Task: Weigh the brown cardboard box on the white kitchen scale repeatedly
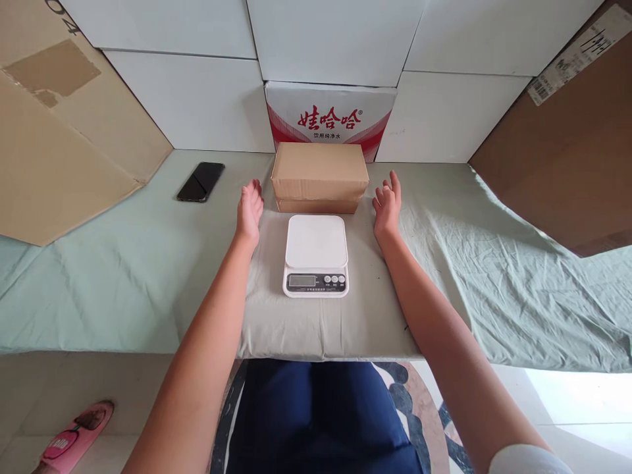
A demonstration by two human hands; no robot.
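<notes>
A closed brown cardboard box [320, 172] sits on the cloth between my two hands. Just in front of it lies a white digital kitchen scale [316, 243] with a bare platform; its small display looks blank. To the left of the box is my left hand [251, 209], turned on its side, fingers loosely extended and holding nothing. My right hand [388, 205] rests at the box's right side, a little apart from it. Its fingers are partly curled and spread, with nothing in them.
A black smartphone [201, 182] lies on the green cloth [123, 276] at the left. Behind stand stacked white boxes [187, 99] and a red-and-white carton [330, 112]. Large cardboard cartons flank both sides. A pink slipper [76, 440] shows on the floor.
</notes>
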